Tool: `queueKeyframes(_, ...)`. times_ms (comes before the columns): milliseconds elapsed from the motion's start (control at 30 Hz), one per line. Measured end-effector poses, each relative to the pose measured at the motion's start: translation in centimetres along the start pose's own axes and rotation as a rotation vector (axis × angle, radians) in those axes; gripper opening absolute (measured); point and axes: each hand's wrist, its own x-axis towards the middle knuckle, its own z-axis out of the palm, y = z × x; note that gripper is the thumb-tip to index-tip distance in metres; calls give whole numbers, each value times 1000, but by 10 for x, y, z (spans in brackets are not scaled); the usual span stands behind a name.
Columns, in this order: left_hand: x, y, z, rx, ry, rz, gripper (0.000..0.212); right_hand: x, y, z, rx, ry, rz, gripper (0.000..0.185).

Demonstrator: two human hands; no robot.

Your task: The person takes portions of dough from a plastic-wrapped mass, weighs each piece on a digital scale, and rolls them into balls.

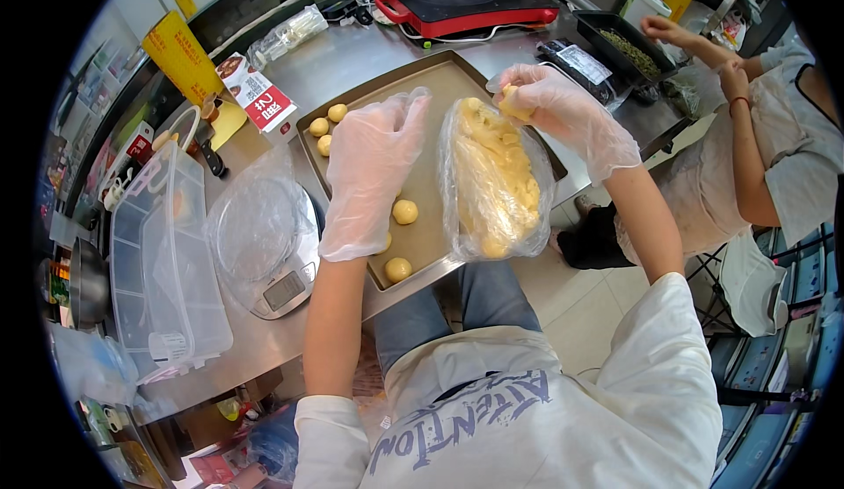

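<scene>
A clear plastic glove covers my left hand (pixel 376 166), which hovers over the left part of a baking tray (pixel 432 159). Its fingers curl away from me, so whether anything sits in them is hidden. In my gloved right hand (pixel 554 103) a small piece of yellow dough (pixel 514 102) is pinched between thumb and fingers. Just below it, a large mass of yellow dough (pixel 494 172) lies in an opened plastic bag (pixel 452 225) on the tray's right side. Several dough balls, among them one ball (pixel 405 212) near the middle and another (pixel 398 269) at the near edge, rest around my left hand.
A kitchen scale (pixel 283 288) wrapped in plastic stands left of the tray, beside a clear plastic bin (pixel 171 258). A knife (pixel 212 159) and a carton (pixel 257 97) lie behind. An induction cooker (pixel 468 1) is at the back. Another person (pixel 732 146) works at right.
</scene>
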Motion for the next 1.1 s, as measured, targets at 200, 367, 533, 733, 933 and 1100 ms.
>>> queueKeyframes(200, -1, 2, 0, -5, 10, -7, 41, 4, 3, 1, -84, 89, -6, 25)
queueKeyframes(367, -1, 1, 0, 7, 6, -4, 41, 4, -2, 8, -203, 90, -5, 25)
queueKeyframes(533, 0, -2, 3, 23, 20, 19, 41, 9, 2, 8, -286, 84, -3, 21)
queueKeyframes(733, 1, -2, 4, 29, 13, 30, 41, 15, 8, -4, -548, 85, 39, 13)
queueKeyframes(933, 0, -3, 4, 37, 17, 58, 40, 16, 8, 9, -991, 155, -15, 11)
queueKeyframes(1100, 1, -4, 3, 55, 17, 46, 41, 15, -3, 27, -1293, 171, 3, 17)
